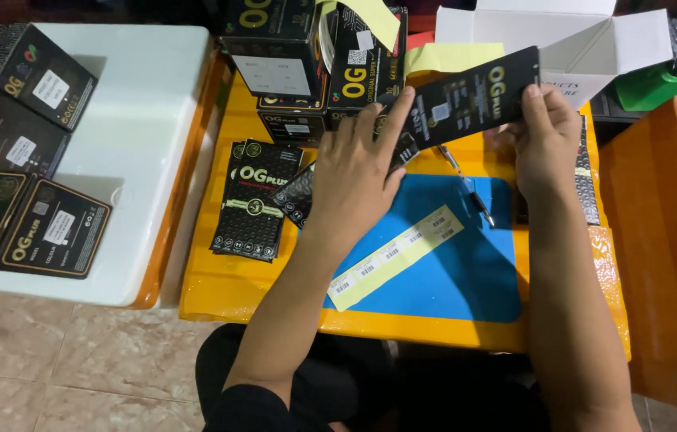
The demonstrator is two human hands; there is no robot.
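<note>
— Black card with a gloss, yellow and white print: flat packet (473, 98) being held up over the yellow table (218, 288), tilting with its right end higher

— Being gripped how?

— Left hand (354, 172) pinching the lower left end, index finger stretching up along the edge; right hand (545, 138) closing on the right end, thumb lying over the front. Hanging above the far edge of the blue mat (466, 272), just in front of the stacked black boxes (314, 68)

— Lying under the hands?

— Pale yellow label strip (394, 256) running slantwise across the mat, carrying small white barcode stickers. Pen (466, 188) lying near the mat's top edge, partly sitting under the packet. More matching black packets (254, 200) fanning out left of the left hand, well apart from the one being held

— Getting hidden or cut off?

— Packet's lower left corner disappearing behind the left fingers. Another packet (298, 196) peeking out from under the left palm, mostly covered. Dark stack (585, 172) behind the right wrist barely showing. White open carton (586, 40) getting clipped by the top edge. More black boxes (26, 152) resting on the white tray (146, 144) at left, some running off frame. Fine print on the packet being too small to make out
</note>
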